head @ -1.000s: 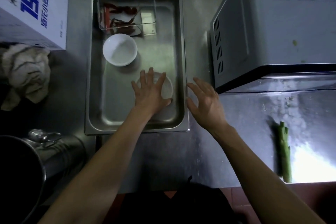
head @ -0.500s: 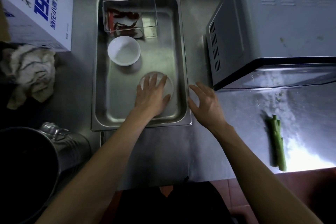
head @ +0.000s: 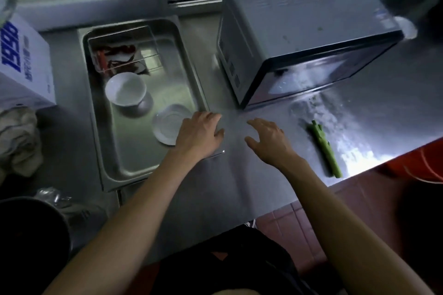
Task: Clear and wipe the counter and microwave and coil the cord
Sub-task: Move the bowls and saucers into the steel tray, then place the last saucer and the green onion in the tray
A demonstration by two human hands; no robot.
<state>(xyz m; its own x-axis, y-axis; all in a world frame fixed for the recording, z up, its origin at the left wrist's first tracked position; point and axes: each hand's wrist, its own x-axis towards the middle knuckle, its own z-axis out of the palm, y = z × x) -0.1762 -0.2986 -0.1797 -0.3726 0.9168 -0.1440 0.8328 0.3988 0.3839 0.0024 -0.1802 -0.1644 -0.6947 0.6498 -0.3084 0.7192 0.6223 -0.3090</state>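
A steel tray (head: 105, 170) lies on the steel counter (head: 215, 187) at the left. In it are a small glass dish (head: 167, 124), a white bowl (head: 125, 88) and a clear box of red chillies (head: 119, 51). My left hand (head: 200, 133) hovers over the tray's right rim, fingers relaxed, holding nothing. Just to its right my right hand (head: 267, 140) is open above the bare counter. A grey microwave (head: 299, 31) stands at the back right. A green vegetable stalk (head: 324, 148) lies in front of it among white smears. No cord is in view.
A white box with blue print (head: 24, 64) and a crumpled rag (head: 18, 139) sit at the left. A dark metal pot (head: 31, 235) is at the bottom left. An orange bin (head: 426, 163) stands beyond the counter's front right edge.
My left hand has lifted off the glass dish and moved right to the tray's rim. The right hand has shifted right too. The view has swung and tilted.
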